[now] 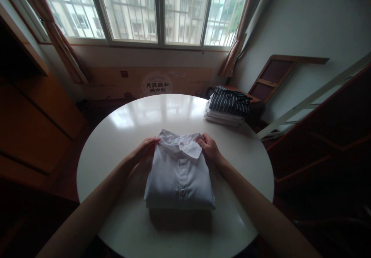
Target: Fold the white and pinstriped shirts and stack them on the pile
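Observation:
A folded white shirt (169,173) lies buttoned side up, its collar toward the window and its folded lower edge toward me. My left hand (149,145) grips the shirt at the left end of the collar, thumb on top and the other fingers mostly hidden. At the right end of the collar, my right hand (210,146) is closed on the fabric, with its fingertips partly under the edge. The right collar flap lies spread down over the front, and a small label shows inside the neck.
Under the shirt is a round white table (116,196). A stack of folded clothes (227,105), a black striped piece on top of white ones, sits at its far right edge. Beyond are a wooden chair (272,76), a printed board (113,82) below the window and a cabinet (31,130) at left.

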`<state>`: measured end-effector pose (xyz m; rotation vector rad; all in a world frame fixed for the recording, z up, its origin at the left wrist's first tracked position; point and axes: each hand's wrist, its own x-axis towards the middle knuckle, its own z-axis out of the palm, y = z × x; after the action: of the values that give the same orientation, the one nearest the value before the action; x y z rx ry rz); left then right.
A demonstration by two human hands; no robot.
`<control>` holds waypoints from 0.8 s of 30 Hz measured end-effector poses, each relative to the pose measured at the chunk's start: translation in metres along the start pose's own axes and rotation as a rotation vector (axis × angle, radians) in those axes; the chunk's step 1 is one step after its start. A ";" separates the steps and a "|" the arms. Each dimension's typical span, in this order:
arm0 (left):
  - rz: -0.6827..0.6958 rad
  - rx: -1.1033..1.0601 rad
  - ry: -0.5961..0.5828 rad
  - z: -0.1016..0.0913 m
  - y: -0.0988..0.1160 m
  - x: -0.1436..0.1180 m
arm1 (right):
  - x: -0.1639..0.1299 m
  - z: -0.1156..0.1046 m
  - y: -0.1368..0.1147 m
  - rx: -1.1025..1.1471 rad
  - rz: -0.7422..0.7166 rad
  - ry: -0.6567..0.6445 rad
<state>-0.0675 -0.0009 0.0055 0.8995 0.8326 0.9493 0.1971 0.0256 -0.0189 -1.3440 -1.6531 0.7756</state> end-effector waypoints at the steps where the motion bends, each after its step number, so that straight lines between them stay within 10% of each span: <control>1: -0.005 -0.030 0.003 0.002 0.000 -0.001 | 0.000 0.000 0.000 0.001 0.000 0.001; 10: -0.004 -0.117 -0.078 0.006 0.003 -0.005 | -0.002 -0.001 -0.003 -0.010 -0.001 -0.003; 24: 0.254 0.042 0.248 0.009 -0.007 0.009 | -0.001 0.002 0.003 0.119 -0.019 -0.015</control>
<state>-0.0545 0.0033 0.0010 0.9506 0.9654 1.2879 0.1971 0.0255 -0.0225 -1.2399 -1.6034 0.8614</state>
